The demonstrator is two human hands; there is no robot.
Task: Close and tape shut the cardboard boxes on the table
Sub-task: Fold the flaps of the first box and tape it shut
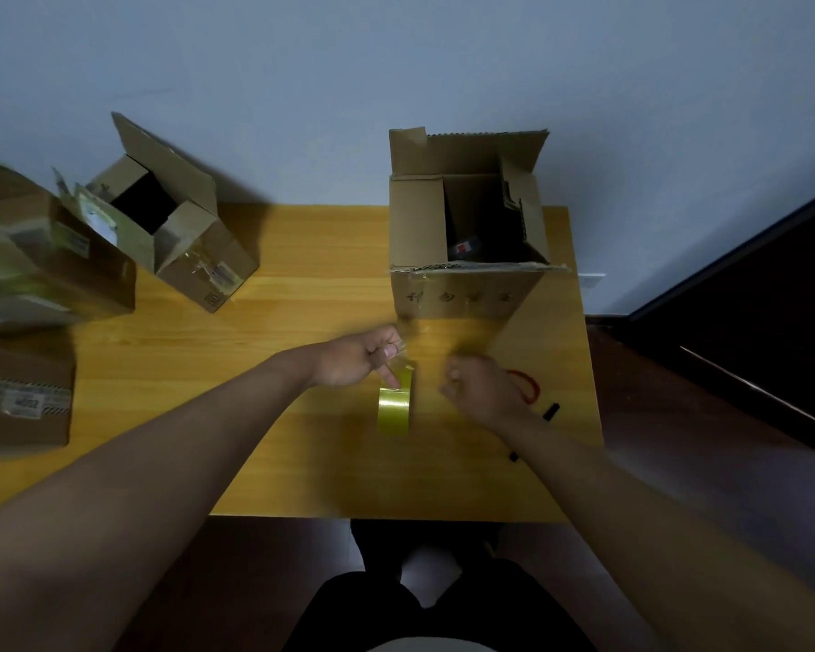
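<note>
Tape roll [395, 407], yellowish and standing on edge, sat near the middle of the wooden bench [302, 416] between our 2 hands. Our left hand [358, 360] pinched the loose clear end of the tape above the roll, one finger pointing down onto the roll's top. Our right hand [483, 388] hovered just right of the roll with its fingers curled; motion blur kept us from telling whether that grip held anything. Beyond the hands stood a tall cardboard box [462, 256], its 4 flaps up and something dark inside. At the far left of the bench a smaller box [184, 228] also stood open, tilted. Beside it, at the left edge, 2 more boxes [29, 275] were stacked, blurred, their tops shut. By the right hand lay a red loop [530, 385] and a black pen [550, 411], partly hidden under the forearm.
</note>
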